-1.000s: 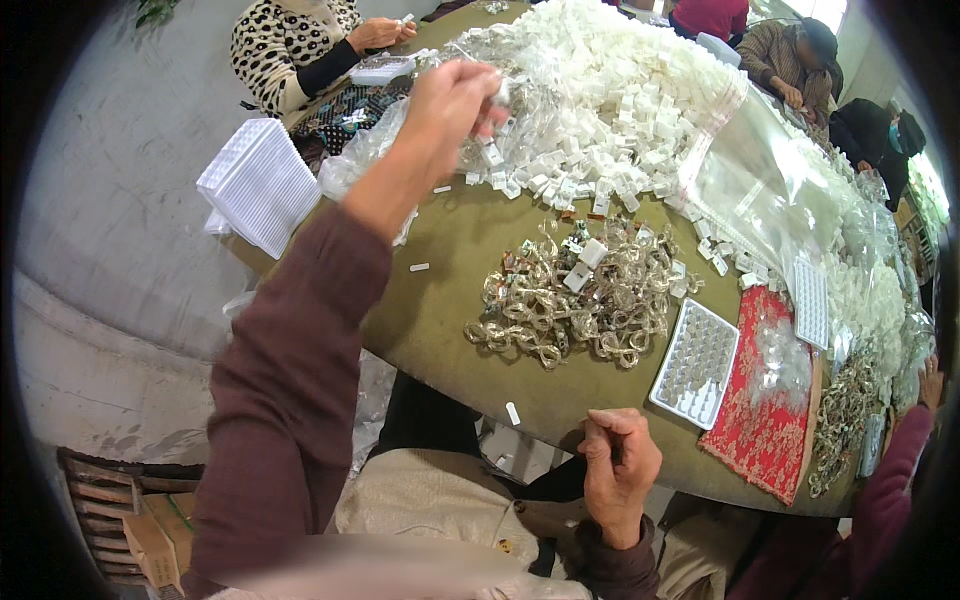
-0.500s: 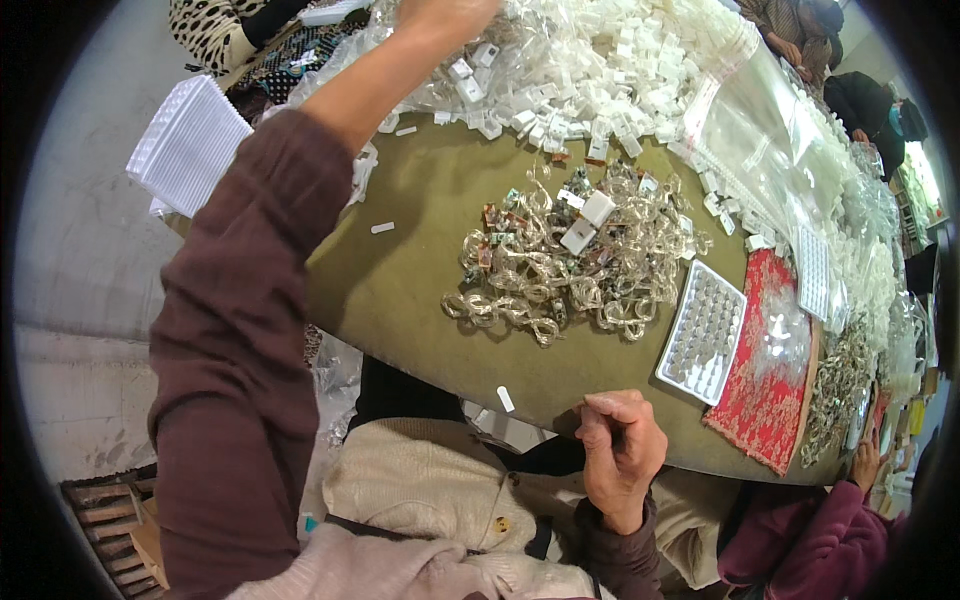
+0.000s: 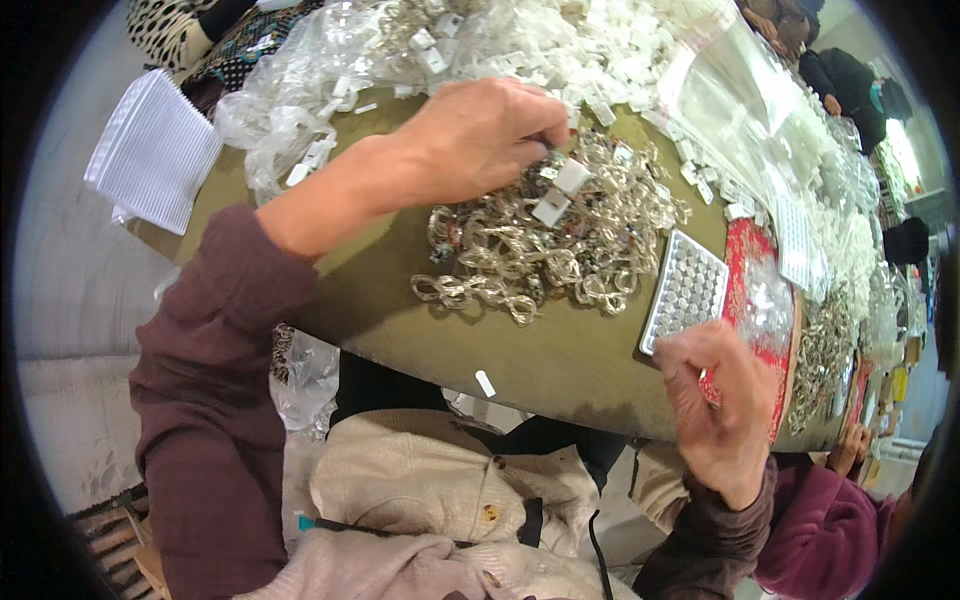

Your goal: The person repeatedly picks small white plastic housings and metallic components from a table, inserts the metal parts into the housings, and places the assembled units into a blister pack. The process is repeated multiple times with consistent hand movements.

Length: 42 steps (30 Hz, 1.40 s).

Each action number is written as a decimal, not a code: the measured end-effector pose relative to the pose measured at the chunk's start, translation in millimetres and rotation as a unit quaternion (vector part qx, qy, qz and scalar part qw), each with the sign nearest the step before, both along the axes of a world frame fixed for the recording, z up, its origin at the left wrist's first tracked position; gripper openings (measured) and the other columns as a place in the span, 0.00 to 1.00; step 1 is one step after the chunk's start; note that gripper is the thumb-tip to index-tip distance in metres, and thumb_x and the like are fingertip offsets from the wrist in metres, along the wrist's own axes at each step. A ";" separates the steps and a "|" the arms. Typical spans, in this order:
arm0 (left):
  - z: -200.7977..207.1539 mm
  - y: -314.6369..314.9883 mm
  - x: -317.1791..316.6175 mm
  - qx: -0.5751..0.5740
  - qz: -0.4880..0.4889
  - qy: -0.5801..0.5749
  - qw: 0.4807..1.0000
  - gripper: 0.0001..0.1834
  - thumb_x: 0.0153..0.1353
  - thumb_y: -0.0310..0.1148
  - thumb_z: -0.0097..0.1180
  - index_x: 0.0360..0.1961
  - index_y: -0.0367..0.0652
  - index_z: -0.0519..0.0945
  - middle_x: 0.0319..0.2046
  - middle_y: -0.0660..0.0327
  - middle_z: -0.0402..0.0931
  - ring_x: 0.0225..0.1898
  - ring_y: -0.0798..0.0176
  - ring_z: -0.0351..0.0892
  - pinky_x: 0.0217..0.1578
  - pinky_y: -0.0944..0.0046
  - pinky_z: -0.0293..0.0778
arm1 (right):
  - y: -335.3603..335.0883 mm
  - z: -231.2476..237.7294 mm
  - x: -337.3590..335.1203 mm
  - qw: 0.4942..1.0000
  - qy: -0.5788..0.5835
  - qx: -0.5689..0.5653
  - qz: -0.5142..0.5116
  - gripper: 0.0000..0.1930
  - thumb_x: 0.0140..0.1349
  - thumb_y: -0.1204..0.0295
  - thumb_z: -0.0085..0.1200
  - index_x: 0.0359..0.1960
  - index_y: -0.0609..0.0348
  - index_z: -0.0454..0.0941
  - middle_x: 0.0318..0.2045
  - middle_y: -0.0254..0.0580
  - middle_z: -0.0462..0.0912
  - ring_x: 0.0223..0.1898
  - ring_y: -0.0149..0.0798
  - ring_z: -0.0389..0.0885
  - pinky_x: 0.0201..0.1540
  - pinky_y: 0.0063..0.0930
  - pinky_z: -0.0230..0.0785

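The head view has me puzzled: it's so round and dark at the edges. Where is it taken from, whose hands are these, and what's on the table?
There's no machine here: a person works bare-handed, wearing a camera on the head. It looks down through a very wide lens, which bends straight edges.

The left hand is at the upper left of a pile of looped wires; its fingertips are too hidden to show what it holds. The right hand is curled beside a white tray; I can't tell whether it holds anything.

Farther back on the green table is a heap of white pieces.
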<state>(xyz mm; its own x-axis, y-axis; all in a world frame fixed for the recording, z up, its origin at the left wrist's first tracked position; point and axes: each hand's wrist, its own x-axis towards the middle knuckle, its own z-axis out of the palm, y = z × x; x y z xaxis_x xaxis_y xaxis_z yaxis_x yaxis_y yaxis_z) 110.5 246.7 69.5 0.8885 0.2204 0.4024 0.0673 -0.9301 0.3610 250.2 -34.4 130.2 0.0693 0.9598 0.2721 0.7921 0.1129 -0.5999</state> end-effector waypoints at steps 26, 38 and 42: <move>43.4 -83.9 -59.3 -0.065 0.041 -0.214 0.974 0.11 0.55 0.18 0.62 0.40 0.38 0.82 0.34 0.59 0.80 0.32 0.65 0.81 0.34 0.69 0.79 | 85.5 -9.5 -39.8 0.950 0.311 0.027 -0.014 0.10 0.67 0.78 0.56 0.48 0.67 0.74 0.37 0.39 0.83 0.30 0.25 0.81 0.27 0.15 0.72; 29.7 -105.5 -19.7 -0.390 -0.028 -0.146 0.909 0.21 0.61 0.27 0.59 0.55 0.34 0.74 0.44 0.55 0.79 0.34 0.69 0.80 0.35 0.69 0.78 | 61.2 -16.4 -6.0 0.810 0.570 0.131 -0.045 0.09 0.67 0.77 0.52 0.48 0.62 0.72 0.35 0.48 0.83 0.26 0.30 0.79 0.25 0.20 0.73; 24.7 -122.9 -16.1 -0.458 -0.042 -0.148 0.876 0.19 0.64 0.25 0.58 0.56 0.33 0.74 0.47 0.59 0.79 0.35 0.73 0.79 0.34 0.72 0.77 | 52.0 -20.6 -6.9 0.731 0.671 0.125 -0.008 0.09 0.68 0.75 0.52 0.48 0.59 0.71 0.36 0.46 0.82 0.27 0.29 0.79 0.26 0.18 0.73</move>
